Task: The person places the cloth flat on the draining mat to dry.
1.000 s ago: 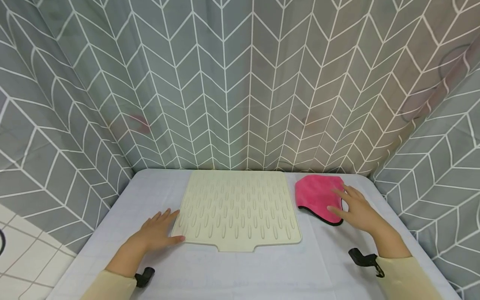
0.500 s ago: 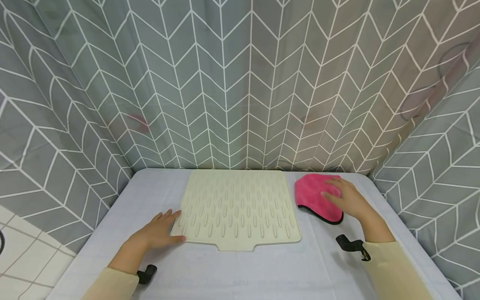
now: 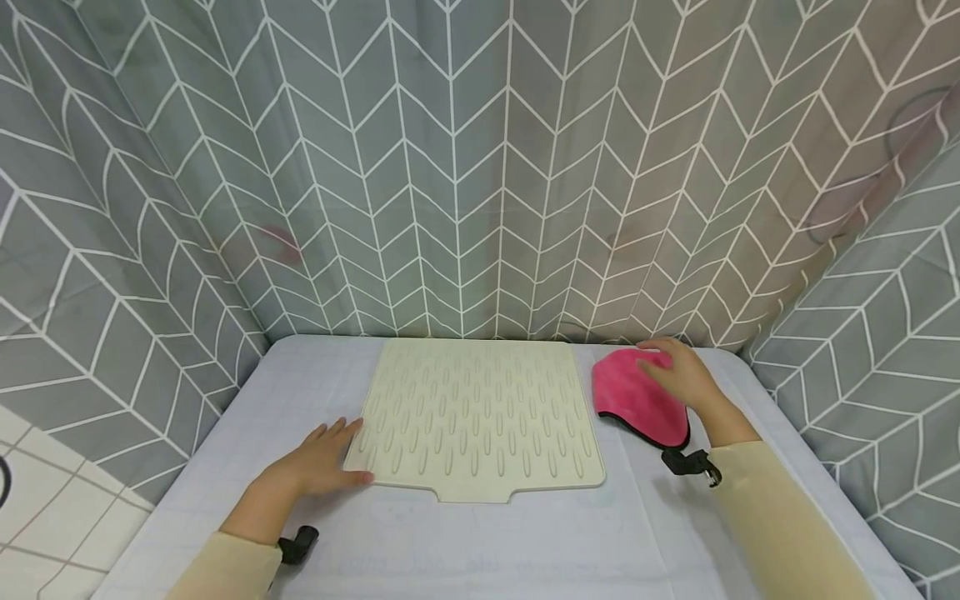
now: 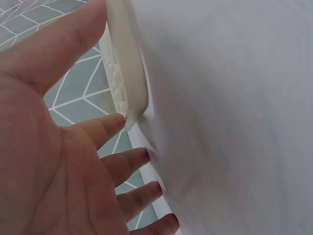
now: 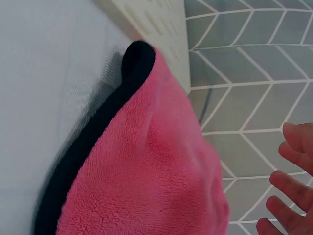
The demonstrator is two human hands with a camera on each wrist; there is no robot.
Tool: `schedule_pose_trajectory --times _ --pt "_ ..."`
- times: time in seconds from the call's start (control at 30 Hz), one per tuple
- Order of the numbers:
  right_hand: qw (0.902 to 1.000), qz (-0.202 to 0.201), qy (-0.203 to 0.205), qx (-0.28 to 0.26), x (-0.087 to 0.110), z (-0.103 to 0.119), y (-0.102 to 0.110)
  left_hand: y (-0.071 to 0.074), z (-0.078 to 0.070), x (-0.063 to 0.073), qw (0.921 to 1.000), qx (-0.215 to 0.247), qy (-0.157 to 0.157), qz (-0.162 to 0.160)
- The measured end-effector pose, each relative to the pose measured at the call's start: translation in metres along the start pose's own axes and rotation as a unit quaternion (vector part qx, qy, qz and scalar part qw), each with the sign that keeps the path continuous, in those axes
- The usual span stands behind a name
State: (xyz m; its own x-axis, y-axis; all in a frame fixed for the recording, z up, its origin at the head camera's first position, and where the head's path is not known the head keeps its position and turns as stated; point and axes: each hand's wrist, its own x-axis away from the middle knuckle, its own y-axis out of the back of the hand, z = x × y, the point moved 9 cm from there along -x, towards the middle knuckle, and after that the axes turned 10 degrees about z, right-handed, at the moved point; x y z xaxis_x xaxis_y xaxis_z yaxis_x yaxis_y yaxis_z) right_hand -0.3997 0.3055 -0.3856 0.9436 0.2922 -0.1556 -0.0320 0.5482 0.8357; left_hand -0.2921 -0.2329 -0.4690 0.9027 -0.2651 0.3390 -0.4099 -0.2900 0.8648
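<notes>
Where the left hand (image 3: 313,462) touches the near left corner of the mat (image 3: 480,425), its fingers are spread apart, probably to steady the mat on the counter (image 3: 480,550). The right hand (image 3: 684,377) is at the far right side of the cloth (image 3: 637,396), fingers likewise apart (contact cannot be confirmed). The cloth lies on the counter just right of the mat, not touching it, presumably for easy reach. It is bright pink and plush, with black edging that curls upward at one corner. The mat is flat and cream, with oblong ridges and a near-side tab.
</notes>
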Motion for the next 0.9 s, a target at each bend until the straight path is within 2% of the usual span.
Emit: schedule_pose_trajectory --times 0.17,0.4,0.53,0.77,0.9 --pt "0.9995 0.009 -0.026 -0.013 -0.015 -0.014 -0.006 0.002 -0.004 0.001 1.0000 0.002 -0.003 0.001" --pt "0.9968 0.015 -0.060 -0.050 -0.026 -0.025 -0.014 0.002 -0.006 0.003 1.0000 0.009 0.001 0.000" --pt "0.9958 0.029 -0.077 -0.041 -0.030 -0.029 -0.020 0.003 -0.005 0.003 1.0000 0.010 0.001 0.000" --pt "0.9961 0.065 -0.055 -0.025 -0.042 -0.031 -0.031 0.002 -0.002 0.001 1.0000 0.006 0.006 0.002" --pt "0.9932 0.101 -0.058 -0.011 -0.040 -0.035 -0.038 0.001 -0.002 0.000 1.0000 0.006 0.004 0.004"
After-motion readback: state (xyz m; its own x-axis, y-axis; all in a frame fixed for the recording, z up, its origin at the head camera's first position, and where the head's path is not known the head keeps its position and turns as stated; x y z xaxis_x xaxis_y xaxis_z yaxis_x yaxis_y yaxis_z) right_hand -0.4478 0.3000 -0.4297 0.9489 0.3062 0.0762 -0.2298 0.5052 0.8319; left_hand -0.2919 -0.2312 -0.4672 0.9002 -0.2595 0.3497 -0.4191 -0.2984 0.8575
